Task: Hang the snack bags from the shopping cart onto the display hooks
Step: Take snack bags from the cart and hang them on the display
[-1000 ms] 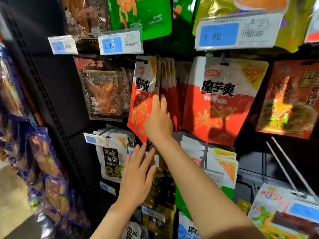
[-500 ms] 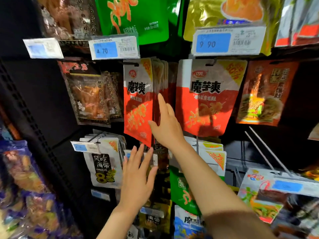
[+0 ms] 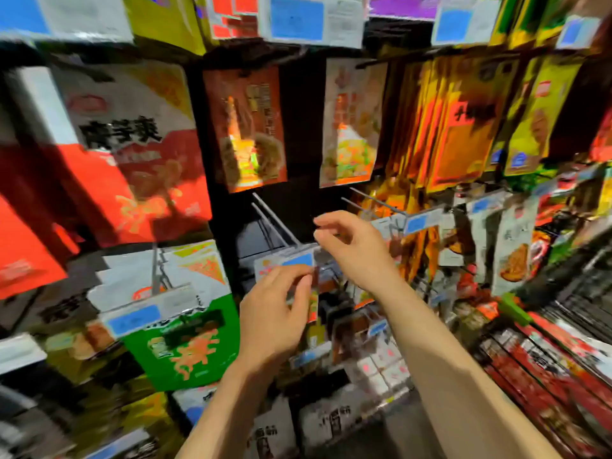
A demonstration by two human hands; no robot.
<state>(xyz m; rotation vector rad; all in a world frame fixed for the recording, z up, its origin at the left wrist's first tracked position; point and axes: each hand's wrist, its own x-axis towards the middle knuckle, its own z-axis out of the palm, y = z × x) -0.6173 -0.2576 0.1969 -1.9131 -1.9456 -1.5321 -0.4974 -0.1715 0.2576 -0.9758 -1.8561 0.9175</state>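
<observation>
Left grip (image 3: 271,313) on blurred snack bag (image 3: 313,299)

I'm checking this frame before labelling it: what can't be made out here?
- Head view, motion blur: print on the price tags and bags is unreadable.
- Left hand: whether its fingertips pinch the bag by the bare hook is smeared.
- Right hand: curled fingers; holding anything is unclear.
- Shopping cart: out of frame.
</observation>
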